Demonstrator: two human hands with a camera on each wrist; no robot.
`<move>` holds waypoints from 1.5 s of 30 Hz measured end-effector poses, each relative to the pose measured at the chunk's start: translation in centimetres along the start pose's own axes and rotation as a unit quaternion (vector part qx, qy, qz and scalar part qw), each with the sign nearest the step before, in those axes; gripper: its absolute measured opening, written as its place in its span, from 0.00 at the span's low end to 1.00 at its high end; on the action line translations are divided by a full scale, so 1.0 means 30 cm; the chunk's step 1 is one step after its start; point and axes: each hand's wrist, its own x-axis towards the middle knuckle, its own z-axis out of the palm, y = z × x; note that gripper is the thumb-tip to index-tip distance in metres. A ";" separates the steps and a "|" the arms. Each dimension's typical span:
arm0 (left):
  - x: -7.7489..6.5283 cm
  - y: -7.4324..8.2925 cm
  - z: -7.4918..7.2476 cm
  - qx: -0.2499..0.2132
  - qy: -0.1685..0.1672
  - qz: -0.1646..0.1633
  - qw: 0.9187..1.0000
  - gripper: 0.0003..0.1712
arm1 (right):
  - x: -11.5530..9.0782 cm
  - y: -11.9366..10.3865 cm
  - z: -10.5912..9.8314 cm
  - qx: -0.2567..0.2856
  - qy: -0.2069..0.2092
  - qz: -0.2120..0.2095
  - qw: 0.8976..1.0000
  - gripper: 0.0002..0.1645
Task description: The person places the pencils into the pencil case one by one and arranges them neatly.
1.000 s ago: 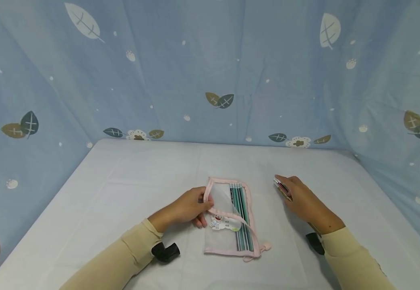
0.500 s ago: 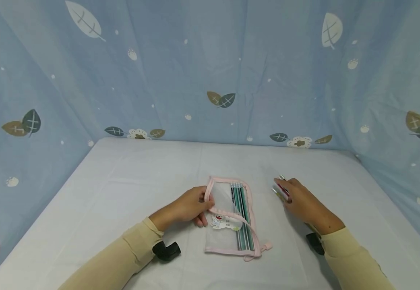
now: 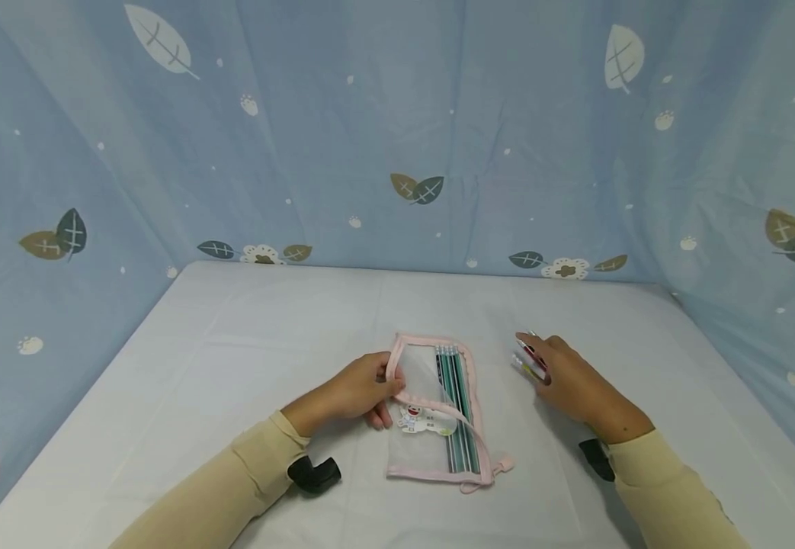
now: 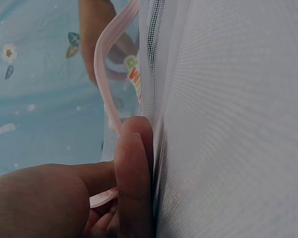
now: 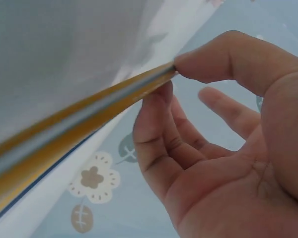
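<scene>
A see-through mesh pencil pouch (image 3: 416, 460) with pink edging lies on the white table, its upper flap lifted at the left. My left hand (image 3: 354, 390) pinches that pink edge between thumb and fingers; the left wrist view shows the thumb (image 4: 131, 163) against the mesh. Several green, black and white striped pencils (image 3: 462, 404) lie along the pouch's right side. To the right of it, my right hand (image 3: 572, 381) holds a few pencils (image 3: 531, 357) with pale ends, fanned slightly apart. In the right wrist view, thumb and fingertips pinch a yellow-and-grey striped pencil (image 5: 97, 106).
A pink zipper pull (image 3: 503, 464) sticks out at the pouch's lower right corner. Blue leaf-patterned cloth (image 3: 342, 137) hangs behind the table and at both sides. Black bands (image 3: 315, 476) sit at both wrists.
The pencils in my right hand have spread from a tight bunch into a small fan, and its fingers have shifted slightly. My left hand and the pouch stay in place.
</scene>
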 end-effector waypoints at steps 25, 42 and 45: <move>-0.003 0.004 0.000 0.000 -0.001 -0.001 1.000 0.07 | -0.009 -0.045 -0.063 0.040 0.022 -0.016 0.999 0.50; -0.005 0.003 0.002 0.000 0.005 -0.002 1.000 0.06 | -0.011 -0.076 -0.061 0.161 0.051 0.010 0.986 0.42; -0.006 0.004 0.001 0.000 0.006 -0.003 1.000 0.07 | -0.008 -0.081 -0.056 0.187 0.066 0.012 0.980 0.41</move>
